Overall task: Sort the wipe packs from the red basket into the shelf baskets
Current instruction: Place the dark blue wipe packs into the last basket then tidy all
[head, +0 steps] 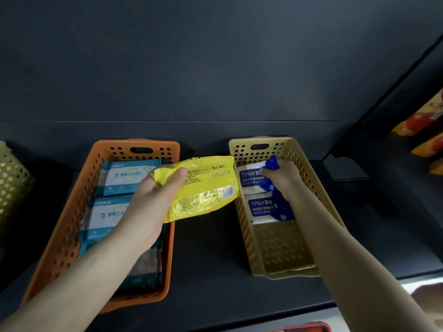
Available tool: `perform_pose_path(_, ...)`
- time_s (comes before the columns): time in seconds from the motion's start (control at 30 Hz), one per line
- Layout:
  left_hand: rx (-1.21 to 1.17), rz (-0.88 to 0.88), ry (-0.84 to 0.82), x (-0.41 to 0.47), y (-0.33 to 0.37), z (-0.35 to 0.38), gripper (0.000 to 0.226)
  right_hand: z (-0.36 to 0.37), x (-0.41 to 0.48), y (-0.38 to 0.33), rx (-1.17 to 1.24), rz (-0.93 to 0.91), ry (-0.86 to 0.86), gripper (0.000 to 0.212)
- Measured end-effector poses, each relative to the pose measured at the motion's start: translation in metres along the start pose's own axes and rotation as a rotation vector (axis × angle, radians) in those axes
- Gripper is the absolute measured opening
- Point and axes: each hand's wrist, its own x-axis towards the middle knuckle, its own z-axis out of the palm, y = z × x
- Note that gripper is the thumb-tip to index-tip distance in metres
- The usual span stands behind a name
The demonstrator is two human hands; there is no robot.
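Head cam, going left to right: a yellow-green perforated basket (12,178) sits at the far left edge, nobody touching it. Next is the orange basket (72,212) with teal-and-white wipe packs (129,174) laid flat in a row, so that type looks sorted. Over its right side the left hand (148,202) has thumb and fingers clamped on one end of a yellow wipe pack (203,188), held in the air between the two baskets, probably parked there while the other hand finishes. Then the tan basket (244,226): the right hand (285,178) is down inside, fingers curled round the far end of a blue alcohol wipes pack (254,178), seemingly settling it at the back, just behind a second blue pack (266,209) lying flat. The red basket (309,326) is only a sliver at the bottom edge, contents hidden
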Motion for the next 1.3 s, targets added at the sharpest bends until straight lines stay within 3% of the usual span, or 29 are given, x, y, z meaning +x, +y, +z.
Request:
perform_pose_path(0.2,-0.049,-0.019,0.020,0.002,0.000,-0.001,0.031,-0.006,-0.010,-0.002,-0.250,-0.119,0.093,0.036)
perform_pose_path(0.37,-0.103,-0.035,0.002,-0.004,0.007,-0.009,0.057,-0.028,-0.042,-0.015,-0.062,-0.171,0.172,0.029)
perform_pose_path(0.47,-0.073,0.027,0.031,-0.012,0.015,-0.024,0.050,-0.025,-0.084,-0.041,0.188,-0.178,0.012,0.024)
perform_pose_path(0.57,-0.038,0.135,0.035,-0.020,0.029,-0.051,0.050,-0.007,-0.137,-0.082,0.295,-0.145,-0.304,0.038)
perform_pose_path(0.7,0.063,0.441,-0.017,-0.036,0.047,-0.103,0.035,0.034,-0.177,-0.125,0.401,-0.019,-0.634,0.065)
perform_pose_path(0.8,0.290,0.631,-0.152,-0.050,0.061,-0.159,0.024,0.076,-0.196,-0.154,0.616,0.089,-0.716,0.076)
perform_pose_path(0.9,0.554,0.715,-0.304,-0.057,0.069,-0.225,0.051,0.129,-0.223,-0.184,0.743,0.065,-0.674,0.048)
perform_pose_path(0.97,0.650,0.712,-0.323,-0.059,0.072,-0.271,0.058,0.168,-0.237,-0.199,0.811,-0.021,-0.631,0.020)
perform_pose_path(1.07,0.682,0.647,-0.154,-0.057,0.073,-0.346,0.047,0.215,-0.256,-0.220,0.891,-0.107,-0.553,0.038)
perform_pose_path(1.17,0.810,0.517,0.113,-0.045,0.069,-0.418,0.058,0.257,-0.278,-0.239,0.920,-0.144,-0.467,0.058)
perform_pose_path(1.3,0.719,0.267,0.122,-0.034,0.051,-0.466,0.069,0.308,-0.295,-0.256,0.785,-0.193,-0.422,0.055)
